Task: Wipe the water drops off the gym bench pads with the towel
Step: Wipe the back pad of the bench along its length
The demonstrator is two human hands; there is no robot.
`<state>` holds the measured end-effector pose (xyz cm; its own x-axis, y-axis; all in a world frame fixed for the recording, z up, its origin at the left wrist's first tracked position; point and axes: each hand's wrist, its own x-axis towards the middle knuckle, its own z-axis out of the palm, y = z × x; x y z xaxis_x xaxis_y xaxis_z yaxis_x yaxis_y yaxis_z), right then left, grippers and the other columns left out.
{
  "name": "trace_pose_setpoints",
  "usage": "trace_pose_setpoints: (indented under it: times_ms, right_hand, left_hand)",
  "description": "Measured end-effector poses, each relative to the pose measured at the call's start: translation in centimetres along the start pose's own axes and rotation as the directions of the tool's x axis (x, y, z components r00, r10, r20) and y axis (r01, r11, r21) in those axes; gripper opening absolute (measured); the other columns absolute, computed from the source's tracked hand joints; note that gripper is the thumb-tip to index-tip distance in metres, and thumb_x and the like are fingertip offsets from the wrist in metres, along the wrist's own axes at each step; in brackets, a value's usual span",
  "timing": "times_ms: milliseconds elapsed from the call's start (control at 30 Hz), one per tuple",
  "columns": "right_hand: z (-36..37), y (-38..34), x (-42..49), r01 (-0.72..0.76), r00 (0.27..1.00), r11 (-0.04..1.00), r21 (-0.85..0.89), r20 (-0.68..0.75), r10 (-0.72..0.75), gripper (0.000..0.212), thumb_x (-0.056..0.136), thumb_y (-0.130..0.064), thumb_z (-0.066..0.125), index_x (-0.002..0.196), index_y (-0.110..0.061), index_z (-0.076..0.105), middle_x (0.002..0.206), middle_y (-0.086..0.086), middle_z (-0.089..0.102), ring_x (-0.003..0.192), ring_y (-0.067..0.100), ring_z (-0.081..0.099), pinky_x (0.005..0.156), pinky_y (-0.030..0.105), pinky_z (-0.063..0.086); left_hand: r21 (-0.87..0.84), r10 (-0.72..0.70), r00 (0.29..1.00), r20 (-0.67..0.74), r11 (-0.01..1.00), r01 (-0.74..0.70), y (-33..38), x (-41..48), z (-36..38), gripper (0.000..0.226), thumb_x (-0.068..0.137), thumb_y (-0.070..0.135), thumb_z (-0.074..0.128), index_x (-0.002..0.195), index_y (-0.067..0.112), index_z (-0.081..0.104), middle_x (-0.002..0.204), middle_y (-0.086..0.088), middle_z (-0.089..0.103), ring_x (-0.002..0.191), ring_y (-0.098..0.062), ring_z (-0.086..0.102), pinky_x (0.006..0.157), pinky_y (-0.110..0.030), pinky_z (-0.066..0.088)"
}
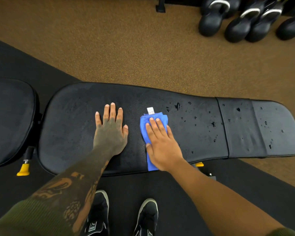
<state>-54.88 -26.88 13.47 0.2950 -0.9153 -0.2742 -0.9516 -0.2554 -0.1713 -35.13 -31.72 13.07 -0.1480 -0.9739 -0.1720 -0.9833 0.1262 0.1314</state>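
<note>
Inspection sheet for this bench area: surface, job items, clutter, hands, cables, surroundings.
Surface: long bench pad, no large drops on its left part; water drops scattered over its right part.
Job's things: blue towel lies on the pad, white tag at its far edge.
Clutter: nothing seen.
Hands: left hand flat on the pad, holding nothing; right hand presses flat on the towel.
Cables: nothing seen.
Surroundings: second pad at left; kettlebells on the brown floor.
</note>
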Motion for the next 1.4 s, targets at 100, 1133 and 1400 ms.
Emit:
trace_pose_setpoints:
  times_ms: [100, 1133, 1400]
  right_hand:
    - [-0.5, 0.2, 1.2, -0.110, 0.994, 0.994, 0.027, -0.014, 0.110, 0.066, 0.097, -0.036, 0.025, 0.154, -0.013, -0.001, 0.163, 0.005, -0.010, 0.148, 0.024, -0.014, 0.120, 0.047, -0.001]
    - [0.2, 3.0, -1.9, 0.069, 0.998, 0.997, 0.015, -0.007, -0.069, 0.068, 0.091, -0.038, 0.011, 0.154, -0.013, 0.008, 0.163, 0.003, -0.001, 0.149, 0.020, -0.011, 0.121, 0.045, 0.001]
    - [-0.8, 3.6, 0.9, -0.066, 0.998, 0.997, 0.032, -0.017, 0.067, 0.065, 0.100, -0.035, 0.026, 0.154, -0.014, -0.005, 0.162, 0.005, -0.013, 0.148, 0.024, -0.017, 0.120, 0.047, -0.003]
  left_hand:
    - [-0.009, -0.011, 1.000, 0.011, 1.000, 0.011, 0.2, -0.7, 0.2, 0.064, 0.099, 0.040, 0.024, 0.154, 0.013, 0.006, 0.163, -0.012, -0.001, 0.150, -0.028, -0.006, 0.120, -0.054, 0.000]
    - [-0.011, 0.022, 0.999, 0.036, 1.000, -0.021, 3.4, -1.9, 1.1, 0.064, 0.098, 0.041, 0.026, 0.154, 0.021, 0.004, 0.163, -0.010, -0.005, 0.150, -0.029, -0.009, 0.119, -0.054, -0.001]
    - [0.007, 0.026, 0.999, 0.026, 1.000, -0.026, 3.3, -2.0, 1.5, 0.064, 0.098, 0.042, 0.023, 0.155, 0.022, 0.003, 0.163, -0.011, -0.006, 0.149, -0.030, -0.009, 0.119, -0.056, 0.001]
